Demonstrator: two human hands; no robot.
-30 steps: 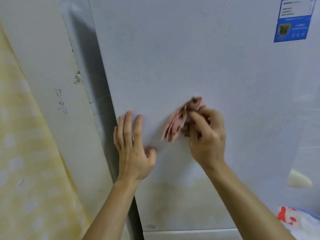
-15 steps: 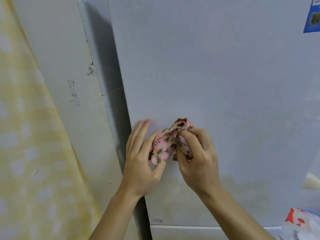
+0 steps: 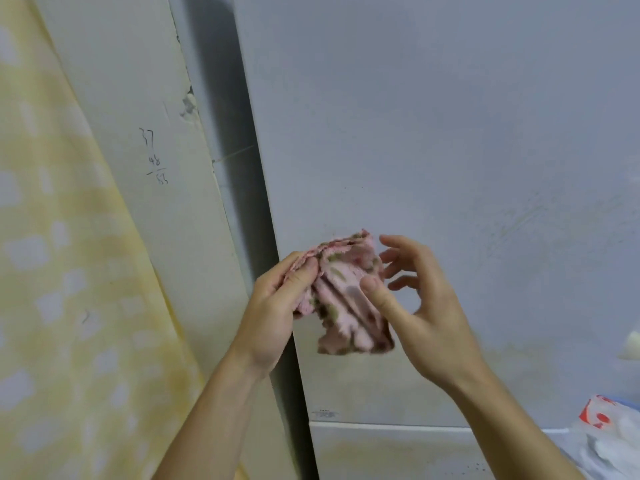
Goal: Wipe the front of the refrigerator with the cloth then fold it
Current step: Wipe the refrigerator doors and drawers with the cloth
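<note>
The plastic bag [image 3: 616,441] runs off the right edge — the cloth [image 3: 346,306] is blurred along its bottom.

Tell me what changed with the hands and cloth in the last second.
The left hand left the refrigerator door and pinches the top edge of the cloth. The right hand, which pressed the bunched cloth to the door, has loosened, fingers spread, thumb touching it. The cloth came off the door and hangs partly opened. Door, wall and curtain unchanged.
</note>
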